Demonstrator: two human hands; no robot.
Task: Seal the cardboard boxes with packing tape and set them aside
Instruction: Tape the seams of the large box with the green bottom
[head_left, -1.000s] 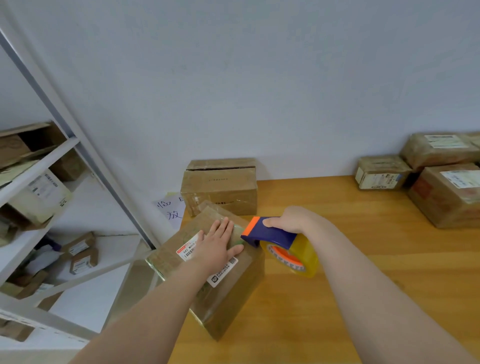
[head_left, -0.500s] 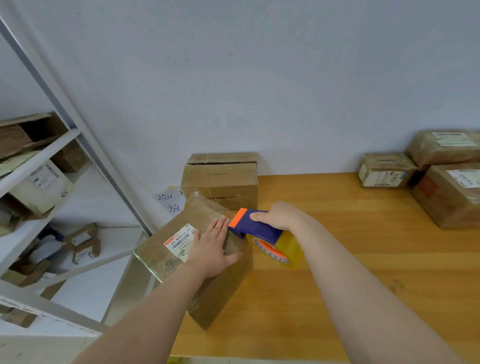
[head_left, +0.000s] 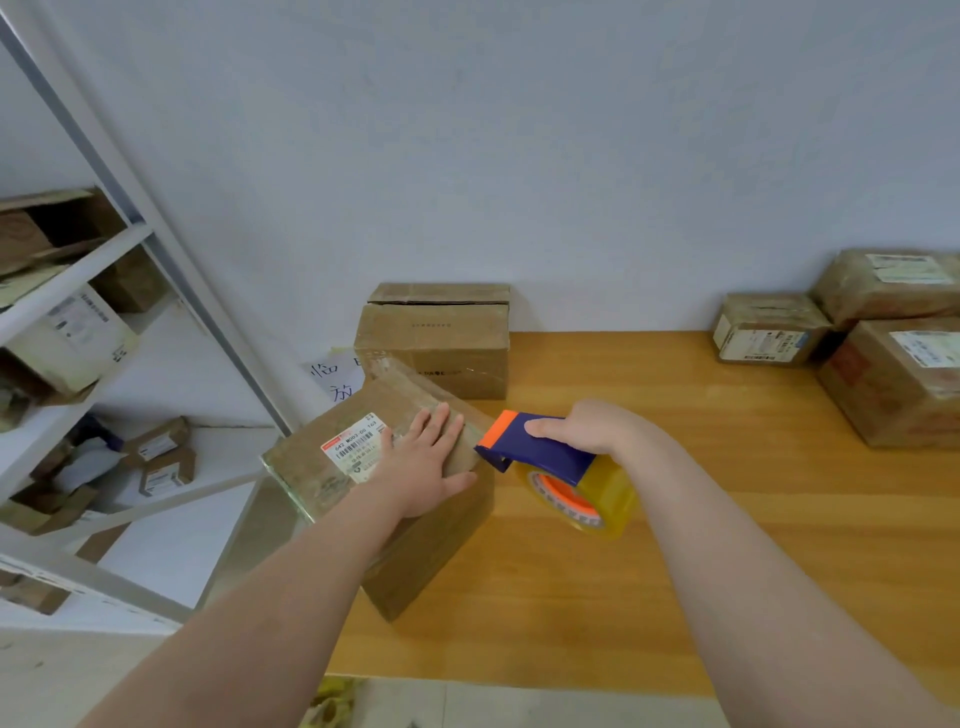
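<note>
Fingers (head_left: 441, 423) of left hand (head_left: 421, 467) flat on box (head_left: 311, 467) | right hand (head_left: 587, 428) grips tape dispenser (head_left: 540, 460) | second box (head_left: 436, 353) behind

I count five cardboard boxes on the worktop (head_left: 649, 571): the near box (head_left: 306, 467), the box behind it (head_left: 436, 343), a cluster of three at right (head_left: 769, 330). One tape dispenser (head_left: 540, 454), one paper note (head_left: 332, 382). The shelf boxes (head_left: 67, 332) are too jumbled to count.

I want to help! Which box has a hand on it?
The box with the barcode label, at the table's left edge. The left hand lies flat on it; nobody touches the others.
</note>
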